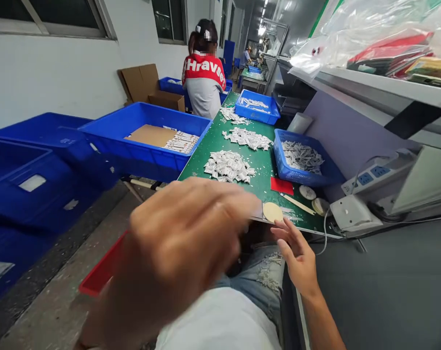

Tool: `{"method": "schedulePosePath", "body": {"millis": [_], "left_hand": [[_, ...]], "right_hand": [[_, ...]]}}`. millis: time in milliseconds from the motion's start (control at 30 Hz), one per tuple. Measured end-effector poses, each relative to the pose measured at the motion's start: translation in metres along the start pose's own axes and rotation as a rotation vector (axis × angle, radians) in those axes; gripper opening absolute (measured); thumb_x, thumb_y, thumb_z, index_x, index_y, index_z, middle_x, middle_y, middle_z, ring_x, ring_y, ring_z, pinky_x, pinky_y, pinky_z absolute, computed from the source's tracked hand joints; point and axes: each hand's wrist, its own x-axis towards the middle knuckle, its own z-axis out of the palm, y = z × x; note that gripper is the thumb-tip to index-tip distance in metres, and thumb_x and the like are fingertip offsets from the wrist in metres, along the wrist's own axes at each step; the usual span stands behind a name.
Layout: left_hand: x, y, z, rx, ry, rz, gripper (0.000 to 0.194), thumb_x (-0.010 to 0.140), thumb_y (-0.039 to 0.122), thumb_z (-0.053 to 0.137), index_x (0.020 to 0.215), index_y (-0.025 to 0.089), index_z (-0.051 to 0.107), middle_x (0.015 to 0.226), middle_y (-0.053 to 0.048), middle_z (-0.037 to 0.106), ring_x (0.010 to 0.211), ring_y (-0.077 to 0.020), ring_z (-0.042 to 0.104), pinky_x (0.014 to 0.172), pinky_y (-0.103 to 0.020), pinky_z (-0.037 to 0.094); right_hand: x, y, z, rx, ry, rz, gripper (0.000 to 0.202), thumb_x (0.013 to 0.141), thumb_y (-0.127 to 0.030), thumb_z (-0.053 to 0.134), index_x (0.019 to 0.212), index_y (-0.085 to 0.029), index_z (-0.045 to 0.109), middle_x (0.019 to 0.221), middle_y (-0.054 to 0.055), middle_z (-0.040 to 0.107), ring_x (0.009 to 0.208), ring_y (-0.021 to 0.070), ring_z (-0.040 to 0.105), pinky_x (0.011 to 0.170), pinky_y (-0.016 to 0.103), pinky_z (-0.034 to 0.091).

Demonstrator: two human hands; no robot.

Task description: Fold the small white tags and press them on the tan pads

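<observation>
My left hand (195, 233) is large and close to the camera, blurred by motion. Its fingers bend toward the right, but the tips are smeared and I cannot see whether they hold anything. At the table's near edge, my right hand (296, 255) has its fingers apart and nothing in them. Its fingertips are just below a round cream-coloured disc (272, 212). Beyond my left hand, a heap of small white printed pieces (229, 166) lies on the green table (262, 170). A red square (281, 185) and a pale flat stick (297, 203) lie right of the disc.
A blue basket (304, 158) of white pieces and a blue tray (257, 107) stand along the right side. Large blue bins (144, 141) fill the left. A power strip (369, 175) is on the right wall. Farther back, a person (205, 73) faces away.
</observation>
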Motion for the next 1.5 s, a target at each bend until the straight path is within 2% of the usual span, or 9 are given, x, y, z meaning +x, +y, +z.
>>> {"method": "schedulePosePath", "body": {"millis": [100, 200, 333, 467, 633, 767, 1033, 1300, 1500], "left_hand": [[-0.006, -0.048, 0.007, 0.128, -0.024, -0.128, 0.026, 0.088, 0.027, 0.059, 0.112, 0.029, 0.069, 0.110, -0.004, 0.070, 0.103, -0.0246, 0.062, 0.096, -0.042, 0.047], [-0.032, -0.112, 0.015, -0.253, -0.216, -0.482, 0.029, 0.083, 0.038, 0.066, 0.107, 0.021, 0.068, 0.105, -0.009, 0.071, 0.097, -0.0250, 0.065, 0.084, -0.038, 0.053], [-0.062, -0.180, 0.019, -0.417, 0.072, -0.743, 0.038, 0.079, 0.051, 0.065, 0.102, 0.021, 0.062, 0.083, -0.005, 0.069, 0.069, -0.0202, 0.065, 0.060, -0.031, 0.052], [-0.057, -0.206, 0.029, 0.176, 0.239, -0.614, 0.033, 0.081, 0.040, 0.066, 0.110, 0.024, 0.065, 0.106, -0.006, 0.070, 0.090, -0.0216, 0.065, 0.080, -0.033, 0.051], [-0.001, -0.216, 0.063, 0.542, -0.052, -0.349, 0.031, 0.092, 0.031, 0.051, 0.121, 0.025, 0.062, 0.115, -0.004, 0.069, 0.094, -0.0202, 0.065, 0.087, -0.033, 0.048], [0.047, -0.224, 0.097, 0.695, -0.217, -0.202, 0.032, 0.091, 0.026, 0.055, 0.123, 0.023, 0.060, 0.110, -0.006, 0.069, 0.093, -0.0216, 0.064, 0.082, -0.032, 0.047], [0.086, -0.235, 0.117, 0.736, -0.413, -0.064, 0.013, 0.090, 0.024, 0.058, 0.098, 0.023, 0.069, 0.101, -0.006, 0.062, 0.093, -0.0209, 0.058, 0.075, -0.029, 0.046], [-0.003, -0.181, 0.110, -0.379, -0.075, -0.621, 0.022, 0.084, 0.040, 0.066, 0.090, 0.019, 0.061, 0.076, -0.001, 0.063, 0.068, -0.0150, 0.059, 0.059, -0.022, 0.047], [-0.087, -0.165, 0.099, -0.342, -0.164, -0.576, 0.018, 0.080, 0.036, 0.070, 0.079, 0.019, 0.069, 0.079, -0.005, 0.068, 0.077, -0.0180, 0.064, 0.071, -0.025, 0.051]], "right_hand": [[-0.004, 0.002, -0.018, 0.391, -0.134, 0.190, 0.067, 0.086, -0.064, 0.051, 0.145, -0.033, 0.044, 0.149, 0.011, 0.047, 0.124, 0.0346, 0.057, 0.101, 0.055, 0.047], [-0.005, 0.026, -0.039, 0.600, -0.247, 0.268, 0.090, 0.062, -0.094, 0.041, 0.121, -0.031, 0.067, 0.127, 0.015, 0.066, 0.103, 0.0385, 0.068, 0.082, 0.053, 0.056], [-0.005, 0.075, -0.048, 0.421, 0.256, 0.531, 0.077, 0.068, -0.087, 0.046, 0.110, -0.028, 0.070, 0.095, 0.011, 0.075, 0.063, 0.0234, 0.066, 0.055, 0.037, 0.053], [0.004, 0.100, -0.052, -0.080, 0.457, 0.680, 0.053, 0.076, -0.060, 0.068, 0.109, -0.020, 0.071, 0.094, 0.008, 0.074, 0.077, 0.0221, 0.066, 0.062, 0.029, 0.052], [0.056, 0.124, -0.064, -0.541, 0.138, 0.202, 0.047, 0.093, -0.049, 0.048, 0.128, -0.022, 0.061, 0.127, 0.009, 0.066, 0.107, 0.0258, 0.064, 0.080, 0.034, 0.053], [0.090, 0.151, -0.068, -0.878, -0.087, 0.074, 0.040, 0.098, -0.038, 0.040, 0.125, -0.022, 0.063, 0.119, 0.007, 0.070, 0.102, 0.0265, 0.065, 0.081, 0.038, 0.051], [0.077, 0.142, -0.071, -0.857, 0.027, 0.082, 0.036, 0.096, -0.037, 0.045, 0.120, -0.021, 0.066, 0.117, 0.009, 0.070, 0.103, 0.0285, 0.065, 0.082, 0.040, 0.053], [0.048, 0.035, 0.034, 0.122, -0.136, 0.366, 0.042, 0.094, -0.040, 0.054, 0.133, -0.025, 0.057, 0.112, 0.009, 0.072, 0.086, 0.0188, 0.068, 0.057, 0.021, 0.056], [0.015, 0.007, 0.065, 0.191, -0.358, 0.292, 0.044, 0.093, -0.037, 0.055, 0.136, -0.028, 0.057, 0.114, 0.007, 0.071, 0.083, 0.0172, 0.069, 0.082, 0.028, 0.056]]}}
